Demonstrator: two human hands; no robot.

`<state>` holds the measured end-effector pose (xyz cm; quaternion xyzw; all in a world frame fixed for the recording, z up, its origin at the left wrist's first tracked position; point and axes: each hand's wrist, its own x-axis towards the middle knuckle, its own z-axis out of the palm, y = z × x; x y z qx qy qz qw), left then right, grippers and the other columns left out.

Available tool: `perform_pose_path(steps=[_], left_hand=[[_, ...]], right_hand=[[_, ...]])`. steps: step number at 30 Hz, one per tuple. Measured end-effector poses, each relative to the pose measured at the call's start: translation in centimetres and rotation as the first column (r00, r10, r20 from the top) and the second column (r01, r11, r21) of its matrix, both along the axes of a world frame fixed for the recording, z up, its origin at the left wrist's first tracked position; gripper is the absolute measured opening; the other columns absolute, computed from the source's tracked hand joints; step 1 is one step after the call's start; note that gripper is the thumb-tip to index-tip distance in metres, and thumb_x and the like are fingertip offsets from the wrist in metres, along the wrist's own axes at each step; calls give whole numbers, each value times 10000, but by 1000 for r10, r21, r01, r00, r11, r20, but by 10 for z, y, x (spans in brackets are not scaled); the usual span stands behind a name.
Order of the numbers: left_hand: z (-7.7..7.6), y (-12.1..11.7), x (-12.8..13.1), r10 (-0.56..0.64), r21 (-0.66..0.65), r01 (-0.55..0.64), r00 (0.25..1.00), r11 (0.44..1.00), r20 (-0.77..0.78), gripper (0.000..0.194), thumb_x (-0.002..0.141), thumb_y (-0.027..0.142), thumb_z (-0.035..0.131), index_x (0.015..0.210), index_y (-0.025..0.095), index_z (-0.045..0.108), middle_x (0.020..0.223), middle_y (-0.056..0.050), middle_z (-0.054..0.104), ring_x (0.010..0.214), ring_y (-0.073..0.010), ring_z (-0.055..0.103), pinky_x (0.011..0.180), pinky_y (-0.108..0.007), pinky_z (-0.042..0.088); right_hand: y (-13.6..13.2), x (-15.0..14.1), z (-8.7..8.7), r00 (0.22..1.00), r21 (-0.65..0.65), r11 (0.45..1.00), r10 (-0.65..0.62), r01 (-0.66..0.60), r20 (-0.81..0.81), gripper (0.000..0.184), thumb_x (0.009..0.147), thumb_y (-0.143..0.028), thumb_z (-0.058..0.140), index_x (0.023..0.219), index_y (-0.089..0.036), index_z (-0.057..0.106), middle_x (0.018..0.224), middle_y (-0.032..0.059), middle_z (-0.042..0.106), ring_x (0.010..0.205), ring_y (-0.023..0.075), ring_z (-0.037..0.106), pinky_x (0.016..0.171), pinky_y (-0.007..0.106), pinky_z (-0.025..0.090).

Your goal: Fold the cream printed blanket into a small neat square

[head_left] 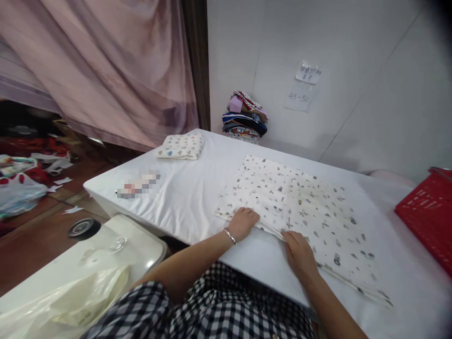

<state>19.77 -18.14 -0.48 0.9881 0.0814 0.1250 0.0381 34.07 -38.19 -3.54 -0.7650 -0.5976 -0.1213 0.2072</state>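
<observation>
A white cloth [318, 212] with small grey and brown prints lies folded flat on the white-covered table [197, 207]. Along its near edge, my left hand [243, 222], a bracelet at the wrist, has its fingers curled over the fabric left of the middle. My right hand [299, 252] grips the same edge a little further right, with the thumb side partly hidden. Layers of the fold show between the two hands and at the near right corner. At the table's back left sits a smaller folded cloth [181, 147] with a similar print.
A pile of folded fabrics [245, 117] stands against the wall behind the table. On the right is a red basket [427, 207]. A blurred-out item [139, 184] lies at the left. A low white surface [137, 235] holds a black round object [84, 228] and plastic wrapping [88, 296].
</observation>
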Motion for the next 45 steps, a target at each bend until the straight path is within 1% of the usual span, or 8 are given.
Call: perform_pose_path(steps=[9, 17, 22, 27, 33, 35, 39, 45], left_hand=[[7, 71, -70, 291, -95, -287, 956, 953, 33, 342, 806, 73, 392, 1041, 217, 596, 1094, -56, 618, 1058, -212, 475, 903, -381, 328], [1, 73, -91, 517, -239, -486, 852, 841, 87, 384, 770, 105, 449, 1125, 201, 558, 1184, -57, 580, 1064, -224, 502, 875, -364, 387], [2, 66, -95, 668, -492, -568, 743, 660, 39, 350, 821, 249, 463, 1164, 203, 517, 1017, -39, 653, 916, -201, 585, 800, -324, 435], [2, 61, -94, 716, -789, -448, 697, 420, -14, 369, 812, 234, 481, 1180, 198, 492, 956, -28, 682, 763, -148, 627, 750, -282, 467], [3, 59, -86, 757, -983, -177, 636, -49, -152, 413, 806, 149, 464, 1217, 119, 437, 927, -76, 677, 641, -103, 625, 520, -193, 486], [3, 60, -85, 749, -984, -98, 637, -151, -179, 416, 798, 133, 479, 1210, 91, 437, 909, -90, 676, 660, -111, 635, 523, -192, 498], [2, 62, -87, 719, -970, 8, 673, -243, -174, 383, 780, 117, 510, 1160, 84, 481, 835, -72, 678, 647, -112, 636, 522, -189, 502], [2, 62, -88, 693, -972, 27, 706, -234, -148, 295, 750, 140, 545, 1045, 128, 564, 784, -32, 665, 635, -107, 619, 493, -185, 484]], right_hand=[[-2, 1, -2, 1000, -57, 998, -11, 13, 28, 316, 836, -135, 383, 1085, -193, 568, 1023, 98, 578, 953, 227, 509, 818, 375, 436], [3, -3, 5, 996, -173, 985, -11, 27, 88, 318, 807, -112, 404, 1060, -176, 586, 1033, 105, 575, 948, 232, 504, 812, 371, 425], [23, -16, 10, 995, -176, 984, 27, -9, 100, 370, 792, -88, 389, 1101, -193, 563, 1053, 98, 574, 957, 231, 502, 797, 370, 419], [69, -44, 24, 990, -205, 970, 137, -129, 27, 309, 818, -184, 444, 1110, -175, 544, 1043, 100, 560, 930, 223, 497, 789, 358, 413], [134, -76, 37, 968, -136, 960, 235, -245, -86, 240, 868, -293, 440, 1053, -195, 557, 1005, 92, 569, 924, 216, 497, 788, 345, 419], [154, -84, 40, 961, -128, 955, 254, -268, -113, 226, 878, -291, 430, 1041, -199, 557, 993, 81, 572, 920, 204, 500, 790, 329, 421], [183, -98, 41, 949, -155, 940, 285, -304, -132, 181, 862, -261, 469, 999, -190, 563, 965, 67, 573, 912, 192, 503, 792, 307, 418], [194, -102, 33, 933, -123, 941, 285, -316, -221, 164, 863, -246, 448, 958, -196, 573, 923, 48, 583, 890, 172, 512, 776, 290, 416]])
